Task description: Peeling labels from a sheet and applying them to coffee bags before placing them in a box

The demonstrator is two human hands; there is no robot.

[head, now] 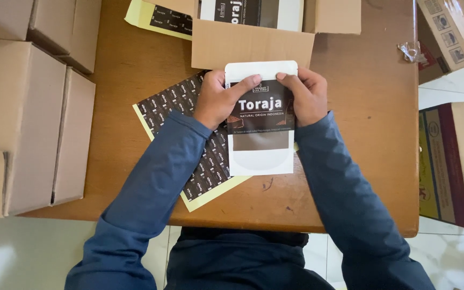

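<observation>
**Inspector:** Item under handling?

**Assistant:** A flat white pouch with a dark label and a clear window near its lower part. It lies over the wooden table, near the front edge, held between both hands.

**Inspector:** Hand positions against it?

**Assistant:** Left hand grips the pouch's upper left edge, thumb laid across the label's top, fingers curled behind. Right hand grips the upper right edge likewise, thumb on the front. Both are pinching the pouch; the two thumbs nearly meet at the top of the label. The pouch hangs below and between the hands, its lower half free of them.

**Inspector:** Beneath it?

**Assistant:** A sticker sheet, dark labels on pale yellow backing, lies tilted on the table, partly under the pouch and left forearm.

**Inspector:** Surroundings?

**Assistant:** An open carton just beyond the pouch, with similar pouches inside. A second sheet at the far edge. Stacked cardboard boxes to the left. A crumpled plastic scrap far right. Printed boxes beside the table, on a tiled floor.
</observation>
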